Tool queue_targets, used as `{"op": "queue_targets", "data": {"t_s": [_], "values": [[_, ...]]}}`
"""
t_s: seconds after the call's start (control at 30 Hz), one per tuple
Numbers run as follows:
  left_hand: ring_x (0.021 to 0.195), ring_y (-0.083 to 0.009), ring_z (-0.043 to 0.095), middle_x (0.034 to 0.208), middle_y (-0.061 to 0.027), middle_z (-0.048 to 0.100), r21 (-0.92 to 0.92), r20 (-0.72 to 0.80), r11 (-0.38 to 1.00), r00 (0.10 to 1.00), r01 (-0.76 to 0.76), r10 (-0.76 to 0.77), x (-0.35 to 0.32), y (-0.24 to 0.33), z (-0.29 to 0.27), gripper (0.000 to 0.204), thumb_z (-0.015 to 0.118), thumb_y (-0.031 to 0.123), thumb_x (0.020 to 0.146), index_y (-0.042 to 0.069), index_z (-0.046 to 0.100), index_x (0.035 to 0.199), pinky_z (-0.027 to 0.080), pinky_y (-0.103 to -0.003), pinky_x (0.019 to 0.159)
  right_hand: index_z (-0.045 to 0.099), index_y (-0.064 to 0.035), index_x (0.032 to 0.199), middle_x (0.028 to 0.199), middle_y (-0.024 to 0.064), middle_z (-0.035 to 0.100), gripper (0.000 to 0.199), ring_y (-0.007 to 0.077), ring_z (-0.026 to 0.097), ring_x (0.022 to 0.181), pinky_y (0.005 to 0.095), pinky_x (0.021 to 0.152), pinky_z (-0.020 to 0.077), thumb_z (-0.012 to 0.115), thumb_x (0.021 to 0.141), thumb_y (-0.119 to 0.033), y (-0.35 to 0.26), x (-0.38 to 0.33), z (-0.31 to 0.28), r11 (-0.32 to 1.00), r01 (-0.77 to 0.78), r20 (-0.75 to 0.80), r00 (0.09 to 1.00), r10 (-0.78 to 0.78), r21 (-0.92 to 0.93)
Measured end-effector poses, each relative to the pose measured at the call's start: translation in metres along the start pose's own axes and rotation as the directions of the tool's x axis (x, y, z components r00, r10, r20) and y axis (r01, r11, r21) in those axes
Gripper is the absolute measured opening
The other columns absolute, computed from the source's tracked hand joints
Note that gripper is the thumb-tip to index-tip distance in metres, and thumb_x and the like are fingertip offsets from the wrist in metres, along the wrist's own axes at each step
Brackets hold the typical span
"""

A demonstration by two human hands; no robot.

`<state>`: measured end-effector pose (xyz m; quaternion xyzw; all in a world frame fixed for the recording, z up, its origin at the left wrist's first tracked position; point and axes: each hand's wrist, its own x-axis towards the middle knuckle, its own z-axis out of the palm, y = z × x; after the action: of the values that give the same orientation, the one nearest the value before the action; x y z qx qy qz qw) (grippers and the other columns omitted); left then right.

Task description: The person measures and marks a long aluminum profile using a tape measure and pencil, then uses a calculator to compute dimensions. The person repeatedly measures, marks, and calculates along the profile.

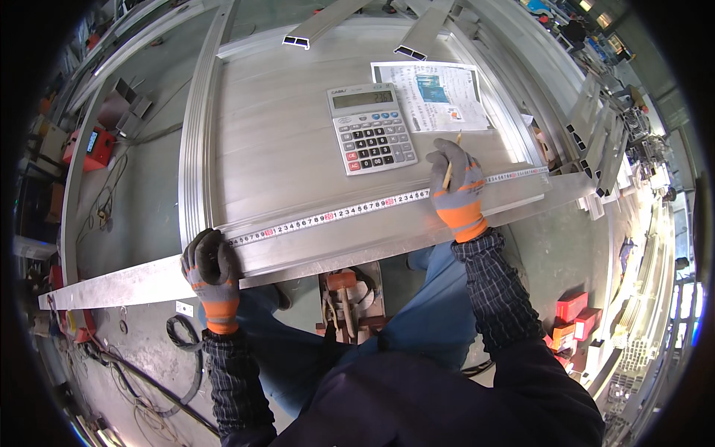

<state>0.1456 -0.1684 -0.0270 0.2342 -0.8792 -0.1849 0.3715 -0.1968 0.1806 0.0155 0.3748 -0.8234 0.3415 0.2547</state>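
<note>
A white tape measure (357, 211) with black and red marks lies stretched along the near edge of a silvery metal panel (275, 134). My left hand (211, 272), in a grey and orange glove, is closed at the tape's left end, by the panel's corner. A thin pencil (449, 173) is held in my gloved right hand (458, 190), which rests over the tape on the right side. Beyond it on the panel lies a large grey calculator (372, 128), slightly tilted. A sheet of paper (439, 97) with writing and a blue patch lies behind that.
Two metal profiles (324, 22) (424, 33) project over the panel's far edge. A long metal bar (112, 283) runs beneath the near edge. Below stands a tray with a hammer (342, 287). Red boxes (573, 316) are on the floor at right; cables (186, 350) lie at left.
</note>
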Motion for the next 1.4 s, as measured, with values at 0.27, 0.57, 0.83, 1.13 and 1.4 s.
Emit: {"op": "queue_targets", "data": {"t_s": [0.27, 0.57, 0.83, 1.13, 1.4], "values": [[0.122, -0.0382, 0.072, 0.129, -0.0131, 0.079, 0.005, 0.002, 1.000, 1.000, 0.012, -0.012, 0.003, 0.002, 0.000, 0.024, 0.077, 0.016, 0.105, 0.008, 0.079, 0.127, 0.049, -0.052, 0.114, 0.073, 0.0027, 0.139, 0.125, 0.0154, 0.082, 0.031, 0.0222, 0.079, 0.108, 0.0388, 0.097, 0.0595, 0.055, 0.123, -0.017, -0.014, -0.011, -0.006, 0.893, -0.205, -0.041, 0.970, 0.241, 0.400], [0.122, -0.0401, 0.070, 0.129, -0.0154, 0.079, -0.016, 0.014, 1.000, 1.000, 0.009, -0.009, 0.003, 0.007, -0.005, 0.026, 0.077, 0.014, 0.104, 0.007, 0.079, 0.129, 0.050, -0.053, 0.114, 0.068, 0.0053, 0.134, 0.112, 0.0196, 0.083, 0.032, 0.0274, 0.082, 0.098, 0.0377, 0.090, 0.0652, 0.073, 0.103, 0.004, -0.122, -0.043, -0.001, 0.832, -0.134, 0.046, 0.991, 0.129, 0.539], [0.118, -0.0409, 0.075, 0.128, -0.0187, 0.080, 0.034, 0.016, 0.998, 0.999, -0.045, 0.045, 0.009, 0.010, -0.008, 0.025, 0.072, 0.010, 0.107, 0.001, 0.079, 0.130, 0.060, -0.051, 0.108, 0.069, -0.0006, 0.114, 0.102, 0.0157, 0.079, 0.030, 0.0343, 0.078, 0.083, 0.0420, 0.080, 0.0648, 0.077, 0.086, 0.008, -0.147, -0.037, 0.025, 0.735, 0.040, 0.134, 0.975, -0.177, 0.677], [0.119, -0.0405, 0.074, 0.129, -0.0173, 0.079, 0.041, 0.013, 0.998, 0.998, -0.055, 0.054, 0.008, 0.012, -0.005, 0.025, 0.075, 0.012, 0.104, 0.004, 0.080, 0.128, 0.057, -0.053, 0.109, 0.073, 0.0003, 0.129, 0.115, 0.0197, 0.081, 0.037, 0.0359, 0.082, 0.094, 0.0417, 0.084, 0.0666, 0.076, 0.093, 0.005, -0.146, -0.034, 0.018, 0.867, -0.102, 0.189, 0.982, 0.010, 0.487], [0.117, -0.0396, 0.073, 0.126, -0.0156, 0.080, -0.015, -0.013, 0.999, 1.000, -0.028, 0.028, 0.010, 0.015, -0.005, 0.025, 0.078, 0.010, 0.100, 0.006, 0.081, 0.124, 0.055, -0.053, 0.108, 0.069, -0.0036, 0.108, 0.101, 0.0155, 0.078, 0.028, 0.0366, 0.078, 0.086, 0.0435, 0.081, 0.0647, 0.074, 0.084, 0.008, -0.119, -0.038, 0.024, 0.848, 0.066, 0.162, 0.971, -0.176, 0.526]]}}
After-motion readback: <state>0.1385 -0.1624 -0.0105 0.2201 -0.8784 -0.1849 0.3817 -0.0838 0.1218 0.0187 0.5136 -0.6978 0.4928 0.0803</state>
